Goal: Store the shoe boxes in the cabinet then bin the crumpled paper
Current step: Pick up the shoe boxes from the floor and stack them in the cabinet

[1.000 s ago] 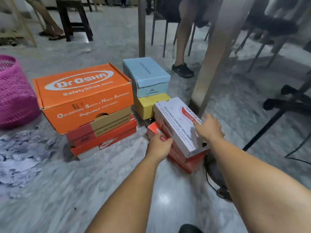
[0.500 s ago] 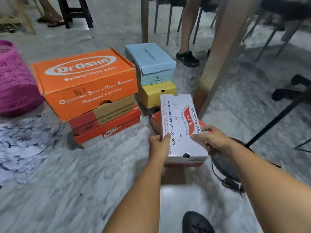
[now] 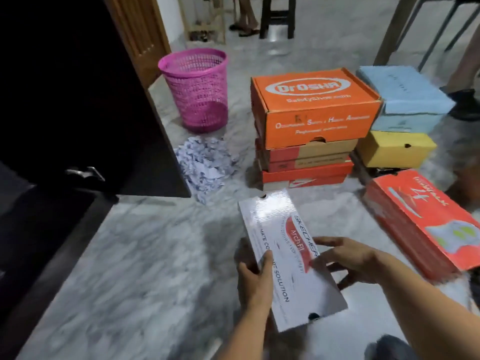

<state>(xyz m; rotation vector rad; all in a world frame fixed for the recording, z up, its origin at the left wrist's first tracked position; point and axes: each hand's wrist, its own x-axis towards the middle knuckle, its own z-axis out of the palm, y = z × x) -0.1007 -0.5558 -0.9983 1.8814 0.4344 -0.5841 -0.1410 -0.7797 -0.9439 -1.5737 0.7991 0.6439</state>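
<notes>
I hold a white Skechers shoe box (image 3: 283,253) above the floor, my left hand (image 3: 255,278) gripping its left edge and my right hand (image 3: 348,258) its right side. A red shoe box (image 3: 420,216) lies on the floor to the right. Behind stands a stack topped by a large orange Dr Osha box (image 3: 314,105), beside a light blue box (image 3: 405,97) on a yellow box (image 3: 394,148). Crumpled paper (image 3: 205,165) lies in a heap by a pink mesh bin (image 3: 197,89). The dark cabinet (image 3: 65,100) fills the left, its inside black.
The floor is grey marble. A wooden door (image 3: 140,35) stands behind the cabinet. At the back are a stool (image 3: 278,16), a wooden rack, a table leg (image 3: 389,29), chair legs and other people's feet.
I lifted the white box off the red box and swung it left as my view turned towards the cabinet; the red box now lies bare at the right.
</notes>
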